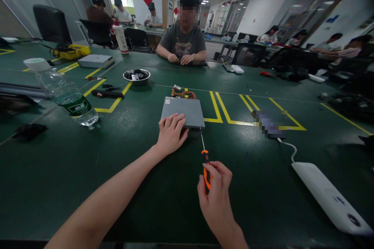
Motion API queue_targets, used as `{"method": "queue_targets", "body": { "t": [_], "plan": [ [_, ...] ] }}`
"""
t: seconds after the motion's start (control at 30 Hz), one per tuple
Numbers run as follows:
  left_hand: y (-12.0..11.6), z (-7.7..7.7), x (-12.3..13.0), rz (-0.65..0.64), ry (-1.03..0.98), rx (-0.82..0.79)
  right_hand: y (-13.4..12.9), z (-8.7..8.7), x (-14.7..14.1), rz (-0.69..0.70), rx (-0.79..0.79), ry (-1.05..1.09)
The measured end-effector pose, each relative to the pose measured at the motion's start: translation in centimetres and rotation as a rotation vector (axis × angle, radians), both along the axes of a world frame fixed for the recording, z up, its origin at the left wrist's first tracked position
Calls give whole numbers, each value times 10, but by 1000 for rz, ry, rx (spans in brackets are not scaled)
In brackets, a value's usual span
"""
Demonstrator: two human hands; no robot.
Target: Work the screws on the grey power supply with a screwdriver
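The box lies flat on the bench, wires at its twelve o'clock. The left hand rests on it at seven o'clock — fingers slightly spread over the top, thumb by the near side. The right hand pinches the screwdriver by its handle, tip at the box's five-o'clock corner — I cannot tell whether touching. From the box, a bowl stands at ten o'clock, a bottle at nine.
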State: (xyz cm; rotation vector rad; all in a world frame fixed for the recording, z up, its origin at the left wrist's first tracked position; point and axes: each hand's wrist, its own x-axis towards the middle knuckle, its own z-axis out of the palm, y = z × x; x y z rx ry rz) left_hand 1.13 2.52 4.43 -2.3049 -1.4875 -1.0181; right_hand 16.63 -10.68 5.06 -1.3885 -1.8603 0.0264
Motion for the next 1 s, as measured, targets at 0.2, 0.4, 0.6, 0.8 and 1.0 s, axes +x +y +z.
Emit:
{"method": "queue_targets", "body": {
  "t": [0.2,0.4,0.6,0.8,1.0],
  "plan": [
    [-1,0,-2,-8,4,-9,0,3,13,-82,39,-75],
    [0,0,-2,-14,8,-1,2,6,21,-136,-64,-67],
    [0,-2,-3,-20,12,11,-6,2,3,-69,4,-58],
    [0,-1,-2,-19,5,11,0,7,18,-179,-73,3],
    [0,-1,-2,-22,0,9,-4,3,6,-103,-77,-67]
  ]
}}
